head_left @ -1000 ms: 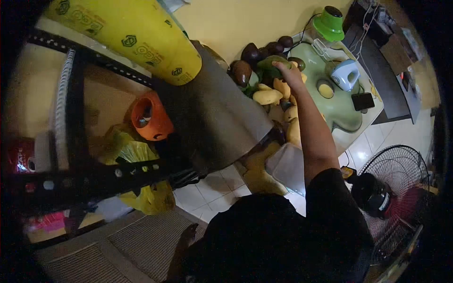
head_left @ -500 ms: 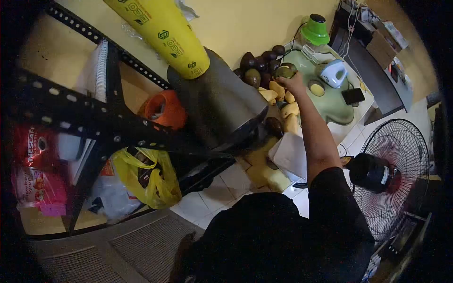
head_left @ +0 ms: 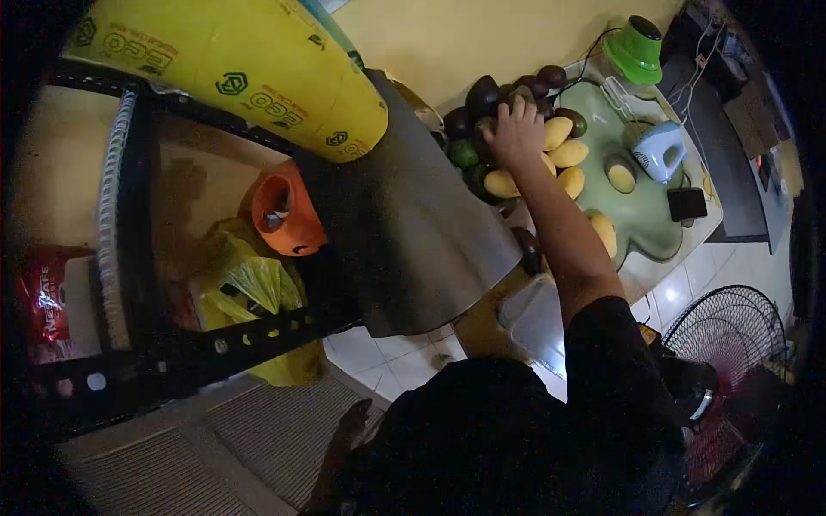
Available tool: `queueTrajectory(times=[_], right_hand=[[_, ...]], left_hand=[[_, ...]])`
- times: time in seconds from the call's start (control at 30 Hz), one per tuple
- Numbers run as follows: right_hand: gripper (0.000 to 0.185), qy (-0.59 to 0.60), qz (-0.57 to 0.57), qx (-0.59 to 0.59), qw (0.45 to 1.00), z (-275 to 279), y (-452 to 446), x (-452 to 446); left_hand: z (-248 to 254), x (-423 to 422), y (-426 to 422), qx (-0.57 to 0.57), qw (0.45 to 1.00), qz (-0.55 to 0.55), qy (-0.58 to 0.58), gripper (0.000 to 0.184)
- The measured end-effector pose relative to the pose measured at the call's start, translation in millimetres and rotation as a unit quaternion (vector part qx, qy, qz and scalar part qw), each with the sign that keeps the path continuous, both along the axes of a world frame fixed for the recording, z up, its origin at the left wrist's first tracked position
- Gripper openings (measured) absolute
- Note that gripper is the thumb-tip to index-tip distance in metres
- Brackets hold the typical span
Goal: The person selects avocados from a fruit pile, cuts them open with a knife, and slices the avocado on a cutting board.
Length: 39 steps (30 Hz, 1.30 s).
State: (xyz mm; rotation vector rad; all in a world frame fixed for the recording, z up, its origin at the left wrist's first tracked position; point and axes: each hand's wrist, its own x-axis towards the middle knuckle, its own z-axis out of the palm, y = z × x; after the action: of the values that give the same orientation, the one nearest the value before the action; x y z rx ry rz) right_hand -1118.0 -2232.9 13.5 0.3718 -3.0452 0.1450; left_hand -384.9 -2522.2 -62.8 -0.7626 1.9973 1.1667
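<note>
My right hand [head_left: 519, 138] reaches over a pile of fruit on the table, its fingers curled over a dark avocado [head_left: 519, 93]. Its palm side is hidden from me. Several more dark avocados [head_left: 484, 95] lie around the fingers, with a greener one [head_left: 570, 122] just to the right. Yellow mangoes [head_left: 568, 154] sit beside and below the wrist. Green fruits [head_left: 463, 153] are at the left of the pile. My left hand [head_left: 354, 417] hangs low at my side in shadow, and its fingers are too dark to read.
A green tray [head_left: 615, 211] holds a cut fruit half [head_left: 620, 175], a light-blue hand mixer [head_left: 659, 151] and a phone [head_left: 687, 204]. A green-topped blender [head_left: 635, 50] stands behind. Left are a grey bin [head_left: 413, 224], yellow roll [head_left: 249, 69] and metal rack [head_left: 138, 215]; right, a fan [head_left: 731, 335].
My view has shifted. My right hand has moved from the pile's right side, where it held a green avocado, leftward onto the dark avocados. My left hand now shows lower left.
</note>
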Motion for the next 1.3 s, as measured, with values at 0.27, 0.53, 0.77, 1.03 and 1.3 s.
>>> queueTrajectory(times=[0.27,0.53,0.77,1.03,1.3], right_hand=[[0.066,-0.033,0.05,0.087,0.994,-20.0,-21.6,-2.1],[0.078,-0.076,-0.065,-0.393,0.914,-45.6,25.7,3.6],[0.055,-0.211,0.014,-0.889,0.407,102.9,113.0,143.4],[0.058,-0.064,-0.08,-0.921,0.376,182.5,134.9,374.0],[0.07,0.007,-0.077,-0.832,0.55,192.6,140.2,586.2]], left_hand=[[-1.9,-4.2,15.0,0.096,0.986,0.137,-0.014,0.044],[-42.0,54.1,17.5,0.377,0.838,0.247,0.306,0.051],[-62.7,49.9,-36.3,0.134,0.798,0.032,0.587,0.044],[-8.0,-121.4,-21.6,0.051,0.795,-0.077,0.6,0.036],[171.2,-173.0,195.3,0.267,0.845,-0.196,0.419,0.037]])
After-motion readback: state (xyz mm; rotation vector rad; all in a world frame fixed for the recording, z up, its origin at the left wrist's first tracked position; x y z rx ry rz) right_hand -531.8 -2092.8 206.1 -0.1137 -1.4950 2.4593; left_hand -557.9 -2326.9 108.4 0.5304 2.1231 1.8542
